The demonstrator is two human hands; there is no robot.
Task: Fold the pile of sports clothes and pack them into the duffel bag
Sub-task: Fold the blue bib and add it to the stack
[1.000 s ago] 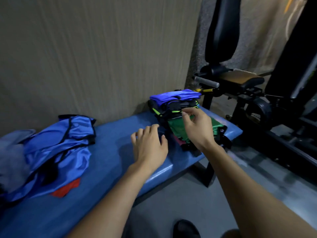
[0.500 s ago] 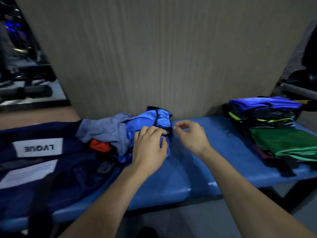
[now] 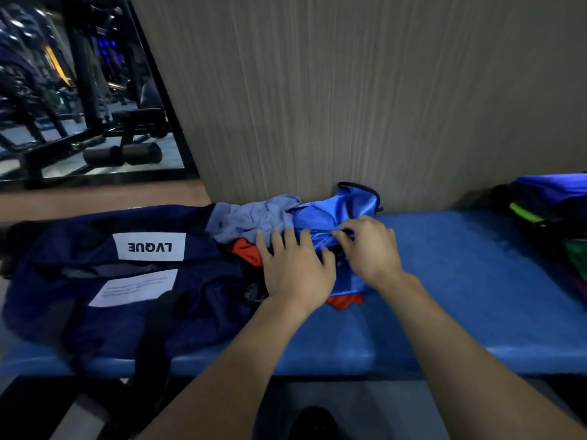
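A loose pile of sports clothes lies mid-bench against the wall: a shiny blue garment [image 3: 320,217] with black trim, a grey-blue shirt [image 3: 251,217] and a red piece [image 3: 246,250]. My right hand [image 3: 370,249] pinches the blue garment's black-trimmed edge. Just left of it, my left hand [image 3: 293,265] rests on the pile with straight fingers. The navy duffel bag [image 3: 111,296] with a white LVQUE label lies flat at the left of the bench. A stack of folded clothes [image 3: 552,201] sits at the right edge of the view.
The blue padded bench [image 3: 460,281] runs along a grey panelled wall [image 3: 349,90]. A mirror [image 3: 79,90] at upper left reflects gym machines. A dark shoe [image 3: 313,423] shows on the floor below the bench.
The view swung left from the folded stack to the loose pile and the duffel bag. Both hands came onto the pile, and the right hand took hold of the blue garment's edge.
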